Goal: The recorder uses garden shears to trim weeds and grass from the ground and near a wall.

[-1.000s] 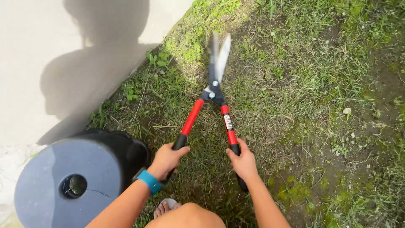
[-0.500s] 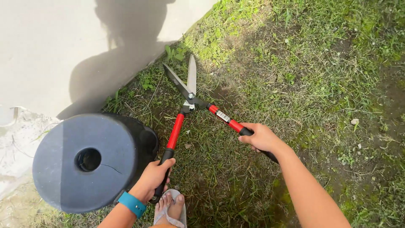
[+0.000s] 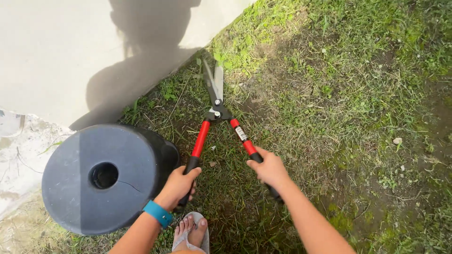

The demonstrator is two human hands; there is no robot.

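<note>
Hedge shears (image 3: 217,109) with red shafts and black grips lie out over the grass (image 3: 329,94) in the head view, their metal blades nearly closed and pointing away from the person toward the weeds at the foot of a pale concrete wall (image 3: 61,51). The left hand (image 3: 179,184) is clenched around the black grip of the left handle, and a teal wristband (image 3: 158,213) sits on that wrist. The right hand (image 3: 269,168) is wrapped tight around the black grip of the right handle, the end of which sticks out behind the hand. The two handles spread apart in a narrow V from the pivot bolt down to the hands. Just beside the left hand stands a dark round tub (image 3: 101,178), bottom up, with a hole in the middle of its flat top and a thin crack running from it. Below the left hand, a foot in a sandal (image 3: 190,233) rests on the grass. The person's shadow falls on the wall and across the near turf.
</note>
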